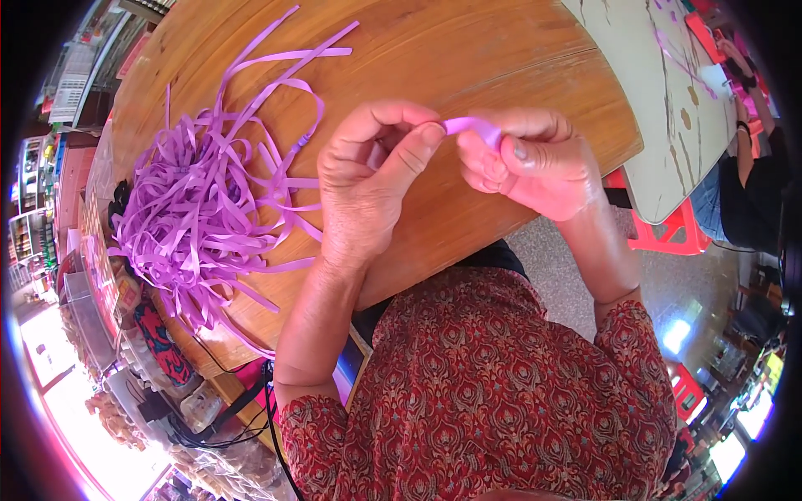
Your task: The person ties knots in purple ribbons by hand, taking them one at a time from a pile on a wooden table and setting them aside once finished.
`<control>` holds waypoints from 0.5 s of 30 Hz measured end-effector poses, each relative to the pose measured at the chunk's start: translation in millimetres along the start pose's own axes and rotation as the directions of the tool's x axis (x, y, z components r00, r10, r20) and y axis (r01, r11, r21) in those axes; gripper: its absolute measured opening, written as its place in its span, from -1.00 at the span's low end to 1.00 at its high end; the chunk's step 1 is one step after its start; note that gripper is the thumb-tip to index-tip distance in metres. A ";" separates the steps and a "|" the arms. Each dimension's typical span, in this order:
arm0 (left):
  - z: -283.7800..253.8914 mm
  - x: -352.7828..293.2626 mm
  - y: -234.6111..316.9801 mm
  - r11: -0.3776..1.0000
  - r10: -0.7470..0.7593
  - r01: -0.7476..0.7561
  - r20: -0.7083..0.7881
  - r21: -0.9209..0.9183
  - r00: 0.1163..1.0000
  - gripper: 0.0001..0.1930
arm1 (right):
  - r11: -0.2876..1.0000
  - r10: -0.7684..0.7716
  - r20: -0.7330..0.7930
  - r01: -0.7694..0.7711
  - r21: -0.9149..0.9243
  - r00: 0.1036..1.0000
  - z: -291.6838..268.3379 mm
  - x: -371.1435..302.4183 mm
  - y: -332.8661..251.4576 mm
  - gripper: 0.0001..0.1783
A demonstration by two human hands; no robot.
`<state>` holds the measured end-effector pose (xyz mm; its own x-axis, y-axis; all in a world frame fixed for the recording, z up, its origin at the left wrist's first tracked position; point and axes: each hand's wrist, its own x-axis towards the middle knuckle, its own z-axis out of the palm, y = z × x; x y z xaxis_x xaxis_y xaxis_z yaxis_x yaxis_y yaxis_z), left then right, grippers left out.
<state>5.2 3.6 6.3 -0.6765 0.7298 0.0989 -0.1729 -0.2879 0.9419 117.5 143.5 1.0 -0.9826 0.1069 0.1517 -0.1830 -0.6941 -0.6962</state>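
Purple ribbon [469, 124]: likely light, soft, slippery; best held near ends; pinched by left hand [368, 171] and right hand [541, 159].

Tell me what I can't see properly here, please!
Head view: ribbon, covered where the left hand and right hand pinch it.
Head view: pile, its inside hidden by its outer strands.
Head view: other person, partly cut off by the dark right rim.
Head view: shelf items, too small and blurred near the left rim.
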 end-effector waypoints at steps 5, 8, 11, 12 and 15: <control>3.5 -6.3 2.9 0.997 0.029 -0.026 0.038 -0.066 0.999 -0.82 | 0.987 -0.142 -0.047 0.145 0.065 0.989 10.0 10.6 4.1 -0.69; -0.2 -4.8 -1.5 0.966 0.206 -0.209 0.034 0.155 0.978 -0.83 | 0.832 -0.318 -0.171 0.188 -0.523 0.932 21.5 14.0 8.4 -0.69; 1.7 -5.2 1.8 0.887 0.303 -0.299 0.045 0.352 0.952 -0.83 | 0.666 -0.382 -0.107 0.194 -0.720 0.918 26.5 13.9 6.1 -0.67; 2.3 -5.9 1.9 0.887 0.303 -0.299 0.043 0.351 0.952 -0.83 | 0.666 -0.380 -0.106 0.192 -0.721 0.919 25.4 15.2 4.8 -0.67; 3.5 -7.1 2.7 0.904 0.310 -0.293 -0.004 0.310 0.951 -0.84 | 0.161 -0.437 0.196 0.291 -0.943 0.878 24.5 17.5 1.5 -0.62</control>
<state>12.0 -0.2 9.2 -0.6997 0.6021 0.3846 0.2644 -0.2820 0.9223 100.8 126.9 19.7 -0.7765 0.2577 0.5750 -0.3443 0.5907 -0.7297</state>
